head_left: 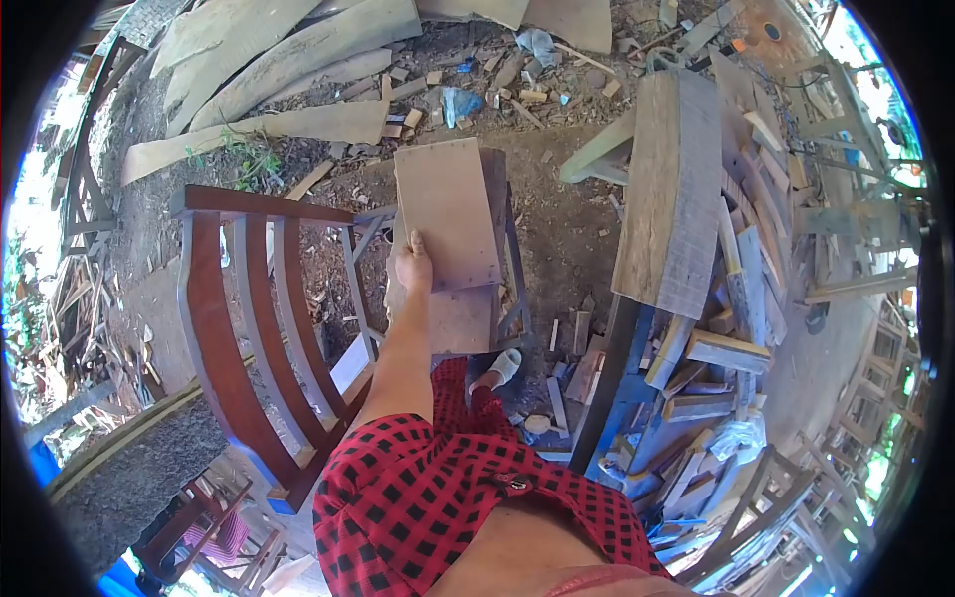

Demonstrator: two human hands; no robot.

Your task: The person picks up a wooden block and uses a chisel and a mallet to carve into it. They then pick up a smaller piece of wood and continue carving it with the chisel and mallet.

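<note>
My left hand (413, 262) is closed on the left edge of a flat, light brown wooden board (448, 204), thumb lying on its top face. Small dark spots, perhaps nail holes, mark the board near its edges. Beneath it sits another brown wooden piece (463, 323), on what looks like a small wooden stand (514, 259) with slanting legs. Left of my forearm stands a reddish-brown slatted wooden frame (261, 328), like a chair back. My right hand is out of view.
A thick timber beam (668, 189) rests on supports at the right. Wood offcuts (731, 348) are heaped beyond it. Long curved planks (308, 75) lie on the littered dirt ground at the far side. My foot in a light shoe (506, 365) shows below the stand.
</note>
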